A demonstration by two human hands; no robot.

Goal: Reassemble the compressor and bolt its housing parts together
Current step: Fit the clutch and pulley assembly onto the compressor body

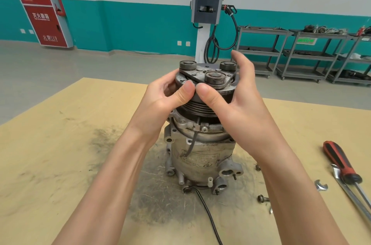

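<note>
A grimy metal compressor [200,152] stands upright in the middle of the wooden table [50,154]. On its top sits a dark grooved pulley with a clutch plate [208,76] that carries three round rubber dampers. My left hand [166,98] grips the pulley's left rim, thumb on the front edge. My right hand [230,92] grips the right rim, its fingers curled round the far side and its thumb beside the left thumb. A loose bolt [262,198] lies on the table right of the compressor's base.
A red-handled screwdriver [341,164], a long metal wrench [349,190] and a small open-end wrench [321,185] lie at the table's right edge. A black cable [208,212] runs from the compressor toward me. Grey shelf carts [301,53] and a charging post [206,3] stand behind.
</note>
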